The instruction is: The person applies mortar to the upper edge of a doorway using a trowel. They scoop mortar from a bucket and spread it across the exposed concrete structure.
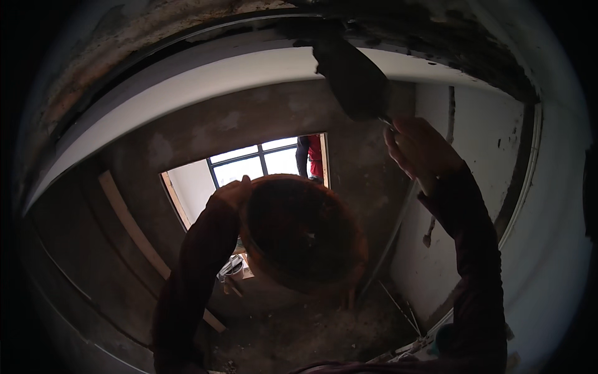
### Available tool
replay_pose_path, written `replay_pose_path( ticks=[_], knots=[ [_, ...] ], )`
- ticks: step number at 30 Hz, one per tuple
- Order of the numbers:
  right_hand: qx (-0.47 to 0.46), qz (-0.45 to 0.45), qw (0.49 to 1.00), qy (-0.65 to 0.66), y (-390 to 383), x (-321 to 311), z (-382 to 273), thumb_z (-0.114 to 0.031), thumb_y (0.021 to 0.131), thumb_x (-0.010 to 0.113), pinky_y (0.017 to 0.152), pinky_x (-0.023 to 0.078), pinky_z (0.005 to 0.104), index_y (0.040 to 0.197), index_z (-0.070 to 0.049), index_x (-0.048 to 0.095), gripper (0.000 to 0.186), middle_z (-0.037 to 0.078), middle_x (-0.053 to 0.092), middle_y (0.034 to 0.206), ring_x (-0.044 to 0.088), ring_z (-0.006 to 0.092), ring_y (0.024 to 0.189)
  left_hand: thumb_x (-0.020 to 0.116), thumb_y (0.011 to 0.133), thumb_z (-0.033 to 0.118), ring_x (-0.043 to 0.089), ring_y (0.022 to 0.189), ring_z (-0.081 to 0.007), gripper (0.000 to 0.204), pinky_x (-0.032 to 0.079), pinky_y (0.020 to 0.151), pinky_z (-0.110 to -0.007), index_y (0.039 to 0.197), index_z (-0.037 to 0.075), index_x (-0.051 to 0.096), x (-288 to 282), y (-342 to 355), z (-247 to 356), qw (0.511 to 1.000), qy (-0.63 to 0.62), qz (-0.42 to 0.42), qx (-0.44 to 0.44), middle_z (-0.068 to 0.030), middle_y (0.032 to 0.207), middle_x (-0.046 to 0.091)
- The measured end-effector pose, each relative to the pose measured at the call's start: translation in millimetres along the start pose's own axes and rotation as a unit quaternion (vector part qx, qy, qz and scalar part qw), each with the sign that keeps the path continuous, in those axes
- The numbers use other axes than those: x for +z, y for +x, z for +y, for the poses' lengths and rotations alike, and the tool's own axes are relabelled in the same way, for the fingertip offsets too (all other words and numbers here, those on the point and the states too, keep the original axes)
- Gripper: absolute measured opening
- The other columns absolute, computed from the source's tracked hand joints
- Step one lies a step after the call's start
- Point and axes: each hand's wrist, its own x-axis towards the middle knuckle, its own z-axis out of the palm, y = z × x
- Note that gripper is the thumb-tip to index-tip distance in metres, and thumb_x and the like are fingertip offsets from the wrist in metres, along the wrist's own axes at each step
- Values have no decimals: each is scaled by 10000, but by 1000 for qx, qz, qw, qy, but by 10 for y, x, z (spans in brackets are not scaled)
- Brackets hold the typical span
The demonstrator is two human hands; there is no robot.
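My left hand [233, 194] grips the rim of a round, shallow basin [361, 249], orange-brown at its edge. Dark, wet-looking mortar [299, 230] lies inside it. Raised at the upper right, my right hand [420, 149] is closed round the handle of a trowel [355, 81]. Its broad blade points up and away from the hand, dark against the pale beam. The blade's tip reaches the dark, rough patch overhead [436, 37]; whether it touches there I cannot tell in the shadow.
A pale beam [205, 84] crosses overhead. Beyond the basin, a window [249, 165] lights an opening where a person in red [316, 159] stands. A wooden plank [134, 227] leans at left. Below sits a white bucket [233, 267]. A white wall [479, 162] rises at right.
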Motion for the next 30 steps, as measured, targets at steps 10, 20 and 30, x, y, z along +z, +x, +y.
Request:
replay_pose_path(
  ticks=[10,20,30],
  knots=[
    [-77,-60,993,-61,50,-313,52,-432,1031,460,393,381,246,855,-54,569,430,13,525,587,460,86,412,632,982,377,620,678,-132,357,519,652,-290,948,23,659,206,529,-212,999,-18,14,-25,-46,818,680],
    [50,-30,998,37,-212,-352,-36,-454,1028,460,362,373,230,835,-53,560,456,10,532,589,445,84,386,651,971,378,603,649,-127,343,506,612,-296,920,39,661,363,692,-45,998,-32,25,-37,-28,792,668],
    [-216,16,731,-648,-892,-276,459,-313,923,643,543,504,392,864,-69,572,261,75,595,683,658,234,615,644,973,385,632,721,-163,384,526,668,-310,1040,7,666,296,742,-118,995,-53,-64,-50,-78,871,687]
  ],
)
